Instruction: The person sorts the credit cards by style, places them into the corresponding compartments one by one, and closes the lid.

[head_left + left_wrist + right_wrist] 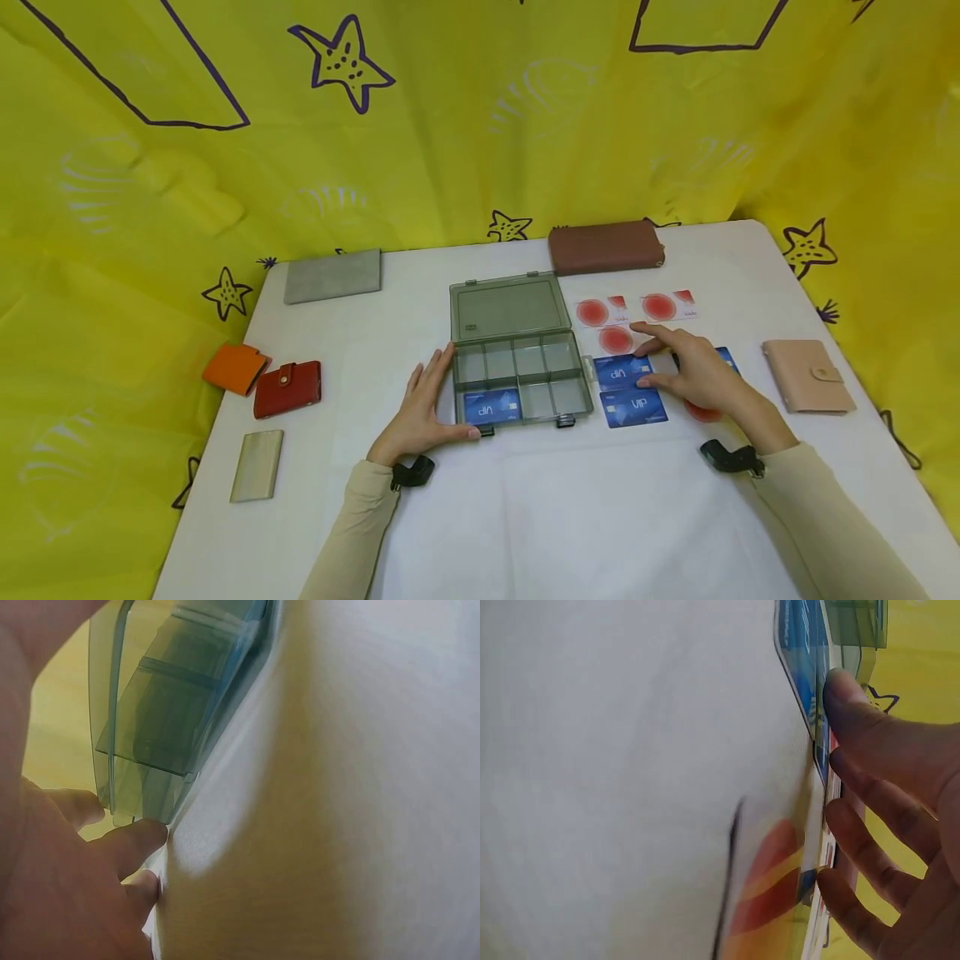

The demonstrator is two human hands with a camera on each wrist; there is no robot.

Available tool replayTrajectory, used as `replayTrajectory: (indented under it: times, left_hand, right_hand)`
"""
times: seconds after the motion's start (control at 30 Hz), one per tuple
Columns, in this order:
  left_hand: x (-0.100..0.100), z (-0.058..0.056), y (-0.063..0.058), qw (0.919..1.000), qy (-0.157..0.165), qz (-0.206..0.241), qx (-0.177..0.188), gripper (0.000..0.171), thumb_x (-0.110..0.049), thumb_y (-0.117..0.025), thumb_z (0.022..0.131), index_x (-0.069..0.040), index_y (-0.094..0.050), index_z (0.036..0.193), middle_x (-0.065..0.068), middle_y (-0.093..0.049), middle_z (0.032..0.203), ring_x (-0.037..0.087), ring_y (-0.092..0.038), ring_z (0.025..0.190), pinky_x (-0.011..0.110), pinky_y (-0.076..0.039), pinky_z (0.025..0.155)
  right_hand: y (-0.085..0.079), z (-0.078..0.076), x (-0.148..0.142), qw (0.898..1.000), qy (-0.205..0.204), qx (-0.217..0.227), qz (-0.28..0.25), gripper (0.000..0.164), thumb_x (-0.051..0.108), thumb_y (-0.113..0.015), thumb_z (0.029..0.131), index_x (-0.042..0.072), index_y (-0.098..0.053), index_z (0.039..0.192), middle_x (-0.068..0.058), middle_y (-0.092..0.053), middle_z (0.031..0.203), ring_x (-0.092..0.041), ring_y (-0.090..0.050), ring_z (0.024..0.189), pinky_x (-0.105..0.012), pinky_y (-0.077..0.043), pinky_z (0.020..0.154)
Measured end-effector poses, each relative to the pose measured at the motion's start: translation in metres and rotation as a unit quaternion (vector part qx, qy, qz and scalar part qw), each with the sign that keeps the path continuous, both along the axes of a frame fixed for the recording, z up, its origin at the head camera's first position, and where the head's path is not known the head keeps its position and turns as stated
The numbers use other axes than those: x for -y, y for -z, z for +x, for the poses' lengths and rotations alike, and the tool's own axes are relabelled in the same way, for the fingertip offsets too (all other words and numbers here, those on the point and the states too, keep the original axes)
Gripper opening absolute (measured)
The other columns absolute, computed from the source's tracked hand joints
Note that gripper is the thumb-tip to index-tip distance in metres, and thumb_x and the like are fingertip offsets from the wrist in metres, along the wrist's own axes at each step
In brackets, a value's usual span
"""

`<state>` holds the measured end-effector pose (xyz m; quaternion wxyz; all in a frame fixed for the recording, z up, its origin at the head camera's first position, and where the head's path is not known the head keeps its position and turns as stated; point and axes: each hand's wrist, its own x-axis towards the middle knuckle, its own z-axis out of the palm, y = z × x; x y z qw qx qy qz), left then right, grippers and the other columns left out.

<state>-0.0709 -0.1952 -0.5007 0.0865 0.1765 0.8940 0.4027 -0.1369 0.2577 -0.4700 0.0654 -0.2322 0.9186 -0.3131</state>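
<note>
A clear grey-green compartment box [555,398] lies on the table, its lid [517,308] folded back. One blue VIP card [491,407] is in its front left compartment. My left hand [420,417] rests along the box's left side, thumb at the front corner; in the left wrist view its fingertips [154,832] are at the box wall. My right hand [697,375] is over the right end of another blue VIP card [617,372], thumb and fingers spread across its long edges. A further blue VIP card [633,409] lies just in front of that one.
Red-and-white cards [660,307] lie behind my right hand; another blue card [727,358] is partly hidden by it. A brown wallet [606,247] and grey wallet [333,277] lie at the back, a pink wallet [806,375] at right. Orange [234,368], red [287,390] and beige wallets [257,467] lie left.
</note>
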Motion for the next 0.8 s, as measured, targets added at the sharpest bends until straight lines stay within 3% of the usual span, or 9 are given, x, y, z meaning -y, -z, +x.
replayTrajectory:
  times: [0.2,0.47,0.67,0.8]
  left_hand:
    - [0.0,0.0,0.0,1.0,0.0,0.0,0.002,0.137,-0.046,-0.095,0.075,-0.016,-0.003,0.173,0.01,-0.013,0.179,0.033,-0.004,0.167,0.057,0.006,0.134]
    - [0.002,-0.001,0.001,1.0,0.0,-0.002,0.0,0.137,-0.054,-0.093,0.075,-0.018,-0.003,0.173,0.012,-0.015,0.179,0.033,-0.005,0.167,0.056,0.006,0.135]
    - [0.002,0.0,0.002,1.0,0.004,0.006,0.002,0.141,-0.087,-0.075,0.073,-0.017,-0.002,0.173,0.011,-0.013,0.179,0.034,-0.004,0.167,0.057,0.008,0.134]
    - [0.002,0.001,0.002,0.9999,0.005,0.011,-0.003,0.141,-0.086,-0.075,0.074,-0.016,-0.003,0.173,0.012,-0.014,0.179,0.035,-0.006,0.167,0.058,0.006,0.134]
  right_hand:
    - [-0.004,0.001,0.003,0.998,0.011,-0.027,0.049,0.089,0.016,-0.095,0.08,0.01,-0.048,0.156,-0.01,-0.08,0.115,-0.037,-0.062,0.112,-0.068,-0.05,0.102]
    - [-0.006,-0.003,0.007,0.998,0.001,-0.003,0.063,0.084,0.015,-0.094,0.082,0.008,-0.05,0.154,-0.01,-0.076,0.113,-0.033,-0.062,0.108,-0.064,-0.055,0.1]
    - [-0.004,-0.01,0.008,0.998,-0.011,0.031,0.06,0.066,0.017,-0.097,0.077,0.009,-0.064,0.134,-0.004,-0.066,0.102,-0.027,-0.053,0.103,-0.047,-0.051,0.09]
    - [-0.003,-0.01,0.006,0.998,-0.017,0.031,0.042,0.05,0.019,-0.099,0.074,0.01,-0.07,0.115,0.0,-0.062,0.095,-0.024,-0.05,0.097,-0.04,-0.044,0.085]
